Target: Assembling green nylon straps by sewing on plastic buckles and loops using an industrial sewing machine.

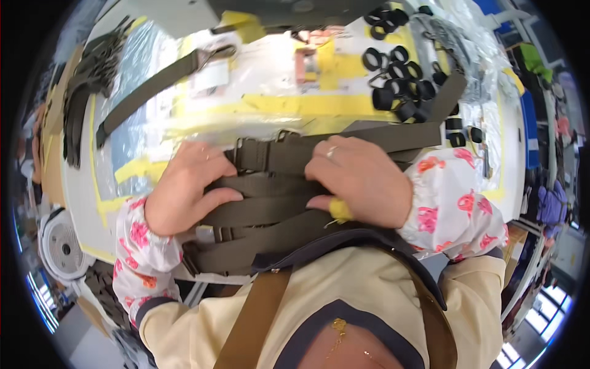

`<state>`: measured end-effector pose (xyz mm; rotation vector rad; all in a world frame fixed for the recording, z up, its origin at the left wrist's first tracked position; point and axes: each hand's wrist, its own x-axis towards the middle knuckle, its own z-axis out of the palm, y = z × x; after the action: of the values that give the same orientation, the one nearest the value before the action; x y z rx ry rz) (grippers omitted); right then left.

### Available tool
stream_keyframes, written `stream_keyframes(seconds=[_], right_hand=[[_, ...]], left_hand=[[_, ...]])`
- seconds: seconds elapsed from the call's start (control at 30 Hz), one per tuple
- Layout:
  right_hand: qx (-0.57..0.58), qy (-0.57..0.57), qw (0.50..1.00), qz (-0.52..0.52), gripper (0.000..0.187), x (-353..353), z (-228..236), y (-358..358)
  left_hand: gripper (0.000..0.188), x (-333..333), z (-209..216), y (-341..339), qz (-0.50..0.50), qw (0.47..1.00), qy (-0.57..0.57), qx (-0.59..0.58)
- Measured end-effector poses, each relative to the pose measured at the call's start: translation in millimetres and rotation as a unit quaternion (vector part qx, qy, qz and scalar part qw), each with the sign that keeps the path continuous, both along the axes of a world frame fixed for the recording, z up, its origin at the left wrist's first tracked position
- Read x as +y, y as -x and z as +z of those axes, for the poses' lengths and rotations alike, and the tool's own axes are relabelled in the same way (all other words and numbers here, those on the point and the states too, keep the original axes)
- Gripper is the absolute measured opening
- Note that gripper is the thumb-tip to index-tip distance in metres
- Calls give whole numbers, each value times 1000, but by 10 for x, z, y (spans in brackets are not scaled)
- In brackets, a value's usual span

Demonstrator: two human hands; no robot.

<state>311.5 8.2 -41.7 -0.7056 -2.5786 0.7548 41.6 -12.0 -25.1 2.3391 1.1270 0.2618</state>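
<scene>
Several dark olive webbing straps (270, 209) lie side by side at the table's near edge, against my body. The topmost one carries a dark buckle (241, 154) at its left end, and a small ring (287, 136) shows just behind it. My left hand (190, 184) is closed at that buckled end, its thumb lying along the straps below. My right hand (359, 178) grips the same top strap farther right, fingers curled over it. A bit of yellow tape (340, 210) is at my right thumb. The undersides of the straps and parts of my fingertips are hidden.
A loose strap with a metal hook (150, 89) lies at the back left, near a bundle of straps (80, 117). Several black rolled pieces (402, 80) are heaped back right beside clear plastic (479, 67). A grey machine (344, 12) stands behind; a fan (63, 246) is left.
</scene>
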Motion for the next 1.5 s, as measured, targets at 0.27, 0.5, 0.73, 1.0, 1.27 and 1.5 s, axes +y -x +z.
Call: stream_keyframes(seconds=[0.27,0.5,0.73,1.0,1.27,1.5], right_hand=[[54,127,990,-5,23,544,25,-177],[99,134,983,-71,22,706,-120,-115],[-45,-122,956,-264,19,1070,45,-456],[-55,-128,953,-270,12,1061,-154,-521],[222,373,881,-189,19,925,0,-393],[311,409,836,-193,17,806,-147,-318]], left_hand=[[7,502,219,489,198,978,-71,-2],[42,670,16,-355,16,981,-180,-63],[31,893,-453,-809,13,971,-78,-224],[28,857,-427,-818,22,982,-94,-163],[27,925,-569,-748,-34,958,-228,-172],[34,845,-431,-712,-16,972,-82,-222]])
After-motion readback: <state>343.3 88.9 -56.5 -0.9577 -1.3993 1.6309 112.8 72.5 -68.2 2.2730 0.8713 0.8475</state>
